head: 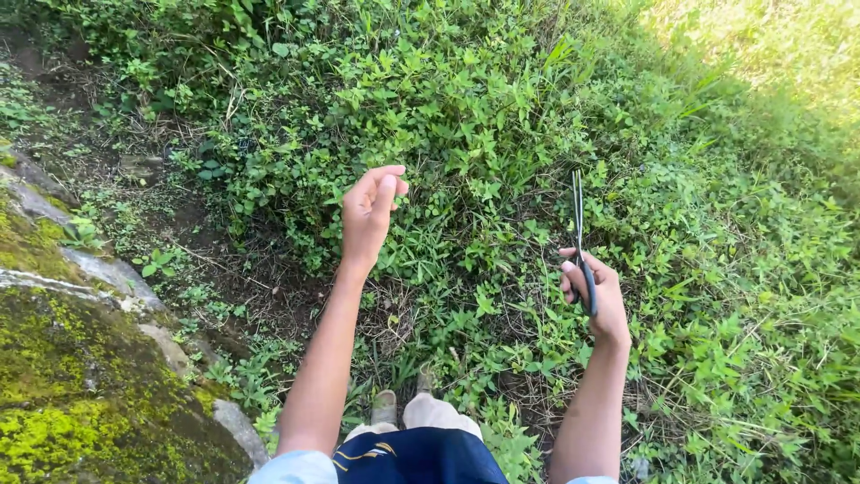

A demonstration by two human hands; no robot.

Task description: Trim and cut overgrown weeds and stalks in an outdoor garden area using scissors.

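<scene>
Gripping shut shears, the right hand waits while the empty, loosely open left hand nears uncut weeds.

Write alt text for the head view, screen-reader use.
Seen from above, a person stands in green weeds, right hand gripping closed black shears pointed away, left hand raised empty over the plants. A mossy stone edge runs along the left.
</scene>
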